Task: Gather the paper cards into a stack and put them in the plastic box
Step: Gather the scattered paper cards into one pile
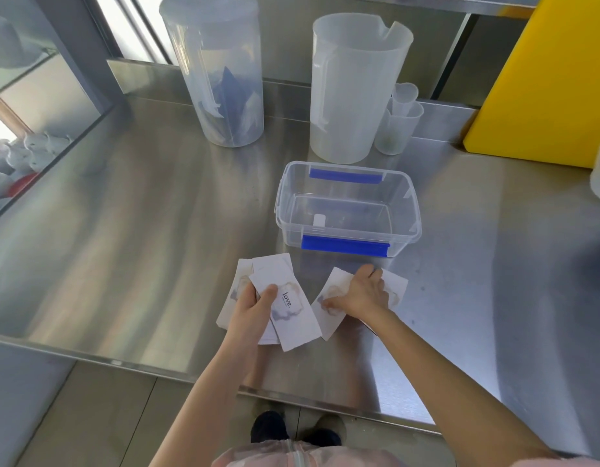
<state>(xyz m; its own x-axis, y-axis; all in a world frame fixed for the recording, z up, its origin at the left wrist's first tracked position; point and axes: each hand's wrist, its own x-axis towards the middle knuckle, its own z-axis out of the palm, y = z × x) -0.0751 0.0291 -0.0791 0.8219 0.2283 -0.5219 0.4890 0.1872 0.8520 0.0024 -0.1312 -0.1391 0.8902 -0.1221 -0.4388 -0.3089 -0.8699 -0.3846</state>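
Note:
My left hand [254,306] grips a loose fan of white paper cards [293,310] just above the steel table; the top one reads "love." over a pale watercolour blot. My right hand [360,293] lies flat, fingers spread, on more cards [328,318] that rest on the table to the right, a corner [398,284] showing past the fingers. The clear plastic box [347,208] with blue clips stands open behind both hands, holding only a small white piece.
On the steel table [140,230], behind the box, stand a clear lidded jug [217,72], a tall frosted pitcher [354,89] and small nested cups [398,123]. A yellow board [544,82] leans at the right. The table's front edge runs just under my forearms.

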